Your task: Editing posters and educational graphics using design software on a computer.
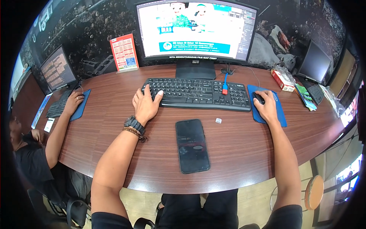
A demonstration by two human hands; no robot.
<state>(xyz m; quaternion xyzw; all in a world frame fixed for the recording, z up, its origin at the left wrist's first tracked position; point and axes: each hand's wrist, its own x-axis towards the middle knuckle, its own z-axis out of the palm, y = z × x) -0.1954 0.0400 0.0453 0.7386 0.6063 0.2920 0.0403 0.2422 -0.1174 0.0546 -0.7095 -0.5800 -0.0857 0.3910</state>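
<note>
Keyboard (196,93), long axis crosswise; mouse (259,99) (under right fingers (264,95)), pointing forward-left

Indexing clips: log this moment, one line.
left hand: on long black keyboard | right hand: on black mouse | black rectangular phone: on brown wood-grain desk

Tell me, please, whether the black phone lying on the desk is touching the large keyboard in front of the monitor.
Apart: the head view shows bare brown desk between the phone and the keyboard.
</note>
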